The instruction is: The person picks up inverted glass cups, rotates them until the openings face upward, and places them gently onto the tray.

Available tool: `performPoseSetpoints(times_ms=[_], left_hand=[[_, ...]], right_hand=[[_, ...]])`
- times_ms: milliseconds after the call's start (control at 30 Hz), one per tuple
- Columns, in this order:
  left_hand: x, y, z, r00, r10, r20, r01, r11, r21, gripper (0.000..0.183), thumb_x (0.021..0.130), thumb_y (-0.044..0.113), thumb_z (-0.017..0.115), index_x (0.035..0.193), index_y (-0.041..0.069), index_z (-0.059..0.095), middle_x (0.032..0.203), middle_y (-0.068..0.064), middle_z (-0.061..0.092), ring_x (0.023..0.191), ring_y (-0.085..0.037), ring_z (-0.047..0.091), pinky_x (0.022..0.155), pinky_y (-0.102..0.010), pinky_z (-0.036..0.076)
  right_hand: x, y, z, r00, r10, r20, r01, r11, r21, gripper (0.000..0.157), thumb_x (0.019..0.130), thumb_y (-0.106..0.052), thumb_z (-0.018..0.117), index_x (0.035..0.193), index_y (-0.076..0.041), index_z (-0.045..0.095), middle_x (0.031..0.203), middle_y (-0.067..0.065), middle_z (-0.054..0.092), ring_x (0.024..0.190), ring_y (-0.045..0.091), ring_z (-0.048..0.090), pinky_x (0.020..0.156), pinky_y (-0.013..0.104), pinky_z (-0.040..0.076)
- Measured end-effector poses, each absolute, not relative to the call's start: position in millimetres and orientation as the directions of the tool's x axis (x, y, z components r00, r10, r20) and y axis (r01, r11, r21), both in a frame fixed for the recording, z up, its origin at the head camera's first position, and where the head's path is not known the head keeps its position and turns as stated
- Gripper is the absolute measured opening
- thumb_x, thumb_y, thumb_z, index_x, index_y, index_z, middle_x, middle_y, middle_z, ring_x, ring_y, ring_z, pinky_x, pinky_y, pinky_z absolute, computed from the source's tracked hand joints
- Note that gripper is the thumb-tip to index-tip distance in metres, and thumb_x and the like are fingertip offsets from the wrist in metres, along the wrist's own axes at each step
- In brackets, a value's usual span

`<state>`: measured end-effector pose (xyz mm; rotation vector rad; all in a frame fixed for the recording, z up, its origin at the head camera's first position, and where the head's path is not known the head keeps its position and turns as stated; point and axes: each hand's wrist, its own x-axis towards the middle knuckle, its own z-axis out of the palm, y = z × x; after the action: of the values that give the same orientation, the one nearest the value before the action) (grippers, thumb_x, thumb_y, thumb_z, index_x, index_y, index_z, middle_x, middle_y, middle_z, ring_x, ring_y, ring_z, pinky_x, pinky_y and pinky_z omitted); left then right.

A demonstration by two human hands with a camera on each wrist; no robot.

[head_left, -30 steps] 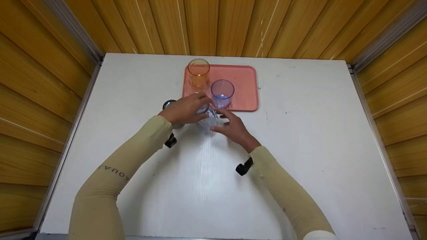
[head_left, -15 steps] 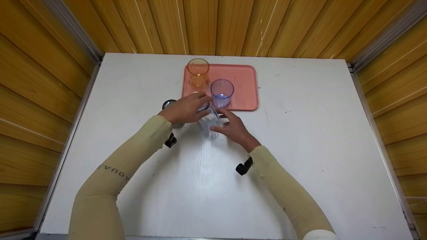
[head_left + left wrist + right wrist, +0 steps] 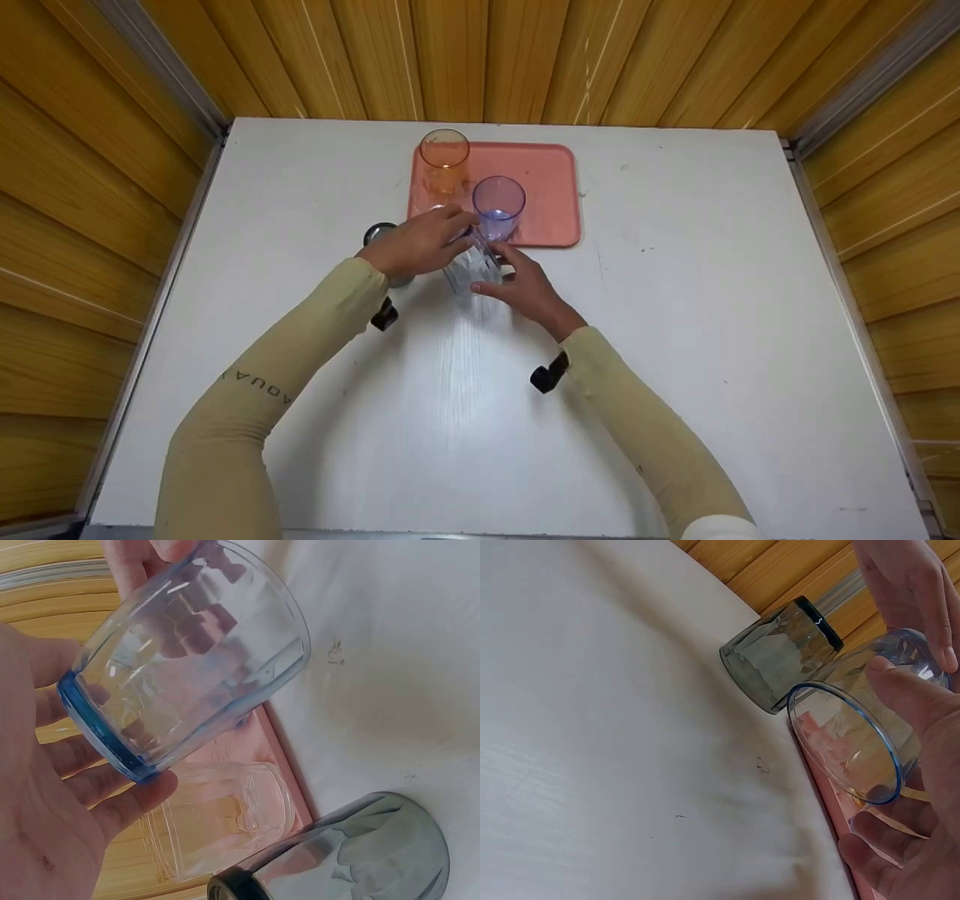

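Both hands hold a clear drinking glass with a blue tint (image 3: 472,276) tilted in the air, just in front of the pink tray (image 3: 553,161). My left hand (image 3: 424,244) grips it by the thick blue base (image 3: 105,727), fingertips curled on the edge. The thumb of my right hand (image 3: 529,291) lies on one side of the glass and its fingers on the other, near the open rim (image 3: 847,739). A grey smoked glass (image 3: 776,656) stands upside down on the table beside the left wrist, partly hidden by that hand in the head view.
An orange glass (image 3: 445,161) and a violet glass (image 3: 499,206) stand on the tray, rims up. Another clear glass (image 3: 225,817) is on the tray, mostly covered by the left hand in the head view. Wood-patterned panels (image 3: 525,60) border the white table (image 3: 697,300).
The blue-tinted glass has tilted further, its rim end swinging toward the right hand. Both hands stay nearly in place.
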<state>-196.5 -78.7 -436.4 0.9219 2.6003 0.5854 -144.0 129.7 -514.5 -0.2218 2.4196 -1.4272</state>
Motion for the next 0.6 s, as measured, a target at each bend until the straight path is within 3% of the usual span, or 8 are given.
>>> performPoseSetpoints(times_ms=[400, 600], left_hand=[[-198.0, -76.8, -435.2, -0.750, 0.633, -0.190, 0.485, 0.723, 0.493, 0.050, 0.102, 0.041, 0.040, 0.147, 0.020, 0.039, 0.145, -0.003, 0.045, 0.134, -0.021, 0.043, 0.113, -0.048, 0.037], [-196.9, -77.2, -434.9, -0.753, 0.629, -0.191, 0.476, 0.722, 0.503, 0.050, 0.102, 0.042, 0.039, 0.147, 0.021, 0.038, 0.143, -0.002, 0.045, 0.133, -0.020, 0.044, 0.113, -0.047, 0.037]], right_hand=[[-144.2, 130.3, -516.0, -0.931, -0.293, -0.217, 0.057, 0.472, -0.880, 0.082, 0.078, -0.055, 0.073, 0.147, -0.034, 0.034, 0.150, -0.007, 0.042, 0.139, 0.016, 0.040, 0.110, 0.041, 0.042], [-143.8, 129.8, -516.0, -0.928, -0.293, -0.230, 0.067, 0.477, -0.876, 0.077, 0.082, -0.042, 0.075, 0.147, -0.036, 0.033, 0.150, -0.007, 0.042, 0.138, 0.016, 0.040, 0.110, 0.042, 0.041]])
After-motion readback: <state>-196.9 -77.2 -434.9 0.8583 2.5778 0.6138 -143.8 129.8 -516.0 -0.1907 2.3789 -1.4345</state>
